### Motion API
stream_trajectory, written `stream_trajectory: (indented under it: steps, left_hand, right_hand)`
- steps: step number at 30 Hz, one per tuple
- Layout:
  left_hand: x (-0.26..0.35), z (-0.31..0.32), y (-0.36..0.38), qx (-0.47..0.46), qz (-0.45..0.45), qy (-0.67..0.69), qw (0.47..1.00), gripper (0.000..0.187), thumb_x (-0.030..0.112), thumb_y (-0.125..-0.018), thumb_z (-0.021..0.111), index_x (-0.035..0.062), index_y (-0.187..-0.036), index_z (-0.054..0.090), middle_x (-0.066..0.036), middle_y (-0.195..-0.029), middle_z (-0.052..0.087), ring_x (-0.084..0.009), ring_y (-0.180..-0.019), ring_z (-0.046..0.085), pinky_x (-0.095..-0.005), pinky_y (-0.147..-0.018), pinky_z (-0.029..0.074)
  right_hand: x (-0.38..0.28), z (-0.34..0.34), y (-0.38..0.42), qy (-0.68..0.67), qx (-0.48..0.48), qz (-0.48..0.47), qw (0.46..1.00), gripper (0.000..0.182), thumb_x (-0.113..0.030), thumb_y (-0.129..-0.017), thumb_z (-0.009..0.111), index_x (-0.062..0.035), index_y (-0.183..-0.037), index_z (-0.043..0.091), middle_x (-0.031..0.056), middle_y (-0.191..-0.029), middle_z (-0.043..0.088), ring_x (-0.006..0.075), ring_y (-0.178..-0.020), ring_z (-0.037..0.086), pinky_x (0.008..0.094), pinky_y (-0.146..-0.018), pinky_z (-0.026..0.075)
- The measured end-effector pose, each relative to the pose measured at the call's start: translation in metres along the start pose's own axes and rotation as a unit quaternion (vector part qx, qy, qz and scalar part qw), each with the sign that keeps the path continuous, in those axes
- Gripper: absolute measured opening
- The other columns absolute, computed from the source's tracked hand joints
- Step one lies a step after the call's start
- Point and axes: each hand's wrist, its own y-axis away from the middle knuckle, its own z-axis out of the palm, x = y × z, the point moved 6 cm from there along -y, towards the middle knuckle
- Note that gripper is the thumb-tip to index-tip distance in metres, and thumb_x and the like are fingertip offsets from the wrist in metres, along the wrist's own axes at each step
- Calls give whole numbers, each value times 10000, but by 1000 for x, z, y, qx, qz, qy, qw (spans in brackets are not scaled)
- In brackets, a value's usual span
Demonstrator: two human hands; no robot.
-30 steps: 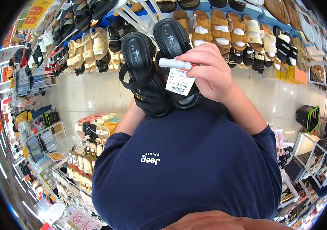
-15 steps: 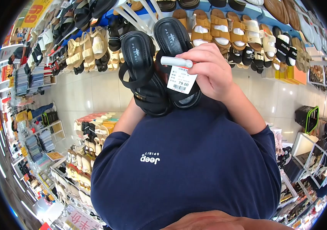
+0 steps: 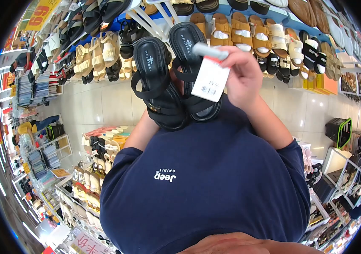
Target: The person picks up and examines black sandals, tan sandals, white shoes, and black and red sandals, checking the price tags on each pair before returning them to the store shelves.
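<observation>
A pair of black strappy sandals [image 3: 153, 63] is held up in front of my chest, soles toward me, with lettering on the insoles. My left hand [image 3: 176, 83] grips them from behind; only a bit of skin shows between the two shoes. To the right, my right hand [image 3: 245, 78] pinches a pale cylindrical security tag [image 3: 210, 51] between thumb and fingers. A white price label [image 3: 211, 79] with a barcode hangs below it, in front of the right sandal. Both label and hand are blurred by motion.
Ahead, a shelf carries rows of tan and black sandals [image 3: 242, 31]. More shoes on a rack [image 3: 89, 175] stand behind on the left. At right a black basket with a green rim [image 3: 339, 132] sits on the tiled floor [image 3: 282, 95]. Farther left is another person [image 3: 23, 59].
My right hand has shifted slightly right and tilted, carrying the security tag up and to the right. The label has swung right with it and blurred. The sandals have barely moved.
</observation>
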Motion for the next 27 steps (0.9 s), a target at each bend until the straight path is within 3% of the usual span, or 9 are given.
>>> stream_trajectory:
  steps: [1, 3, 7, 11, 12, 14, 18, 21, 27]
  left_hand:
    - [0, -1, -3, -1, -2, 3, 1000, 764, 376, -786, 695, 34, -1388, 371, -174, -1292, 494, -304, -1155, 556, -428, -967, 487]
    - [-3, 0, -2, -2, -5, 8, 1000, 763, 377, -787, 693, 34, -1387, 371, -175, -1292, 495, -304, -1155, 556, -428, -967, 487]
    - [-6, -3, 0, -1, -12, 21, 1000, 761, 381, -789, 689, 34, -1387, 371, -176, -1292, 496, -305, -1154, 556, -429, -967, 487]
    - [-7, -13, -2, -4, -26, 38, 999, 759, 385, -792, 686, 33, -1387, 372, -176, -1291, 497, -305, -1154, 557, -430, -967, 487]
    - [-12, -11, -10, -6, -31, 42, 999, 759, 385, -792, 685, 33, -1387, 372, -176, -1291, 497, -305, -1154, 557, -430, -967, 487]
    - [-10, -19, -11, -11, -40, 49, 998, 758, 387, -793, 683, 33, -1387, 373, -177, -1291, 498, -305, -1154, 557, -430, -967, 488]
    - [2, -39, -2, -20, -59, 59, 996, 756, 391, -796, 680, 32, -1386, 373, -177, -1290, 499, -306, -1153, 558, -431, -967, 488]
    - [4, -41, 9, -22, -72, 64, 995, 755, 393, -797, 677, 32, -1386, 374, -178, -1290, 499, -306, -1153, 558, -431, -967, 488]
    - [-7, -45, 15, -23, -93, 83, 992, 752, 399, -801, 672, 31, -1386, 374, -179, -1289, 501, -307, -1152, 559, -433, -967, 488]
  right_hand:
    - [2, -7, -3, -25, 9, -16, 1000, 168, 91, -878, 532, -20, -1004, 521, 127, -1100, 590, 171, -997, 585, 299, -911, 456]
    - [10, -20, -2, -83, 135, 65, 985, 172, 40, -896, 562, -10, -1045, 494, 121, -1077, 606, 179, -1011, 596, 301, -907, 459]
    - [25, -38, 8, -20, 161, 168, 972, 165, -47, -926, 573, -21, -1064, 485, 99, -996, 639, 161, -1002, 603, 288, -890, 462]
    - [24, -39, 22, 12, 116, 217, 969, 105, -61, -929, 567, -21, -1011, 514, 92, -998, 641, 141, -961, 598, 270, -868, 459]
    - [18, -34, 23, 40, 98, 208, 973, 80, -62, -929, 564, -20, -989, 530, 75, -1005, 639, 126, -953, 593, 262, -864, 457]
    - [-3, -16, 21, 174, 9, 114, 978, 110, -68, -868, 627, -46, -949, 556, 76, -1002, 637, 192, -961, 599, 304, -865, 454]
    - [-31, 36, 17, 372, -211, -72, 901, 295, -166, -750, 716, -74, -1000, 589, 108, -1136, 568, 323, -1069, 538, 432, -903, 428]
    - [-23, 60, 20, 385, -262, -85, 881, 380, -210, -751, 736, -84, -1080, 595, 120, -1205, 527, 313, -1164, 482, 439, -935, 397]
    - [6, 80, 30, 416, -349, -17, 839, 512, -329, -789, 716, -114, -1228, 565, 82, -1004, 561, 249, -1024, 516, 427, -963, 339]
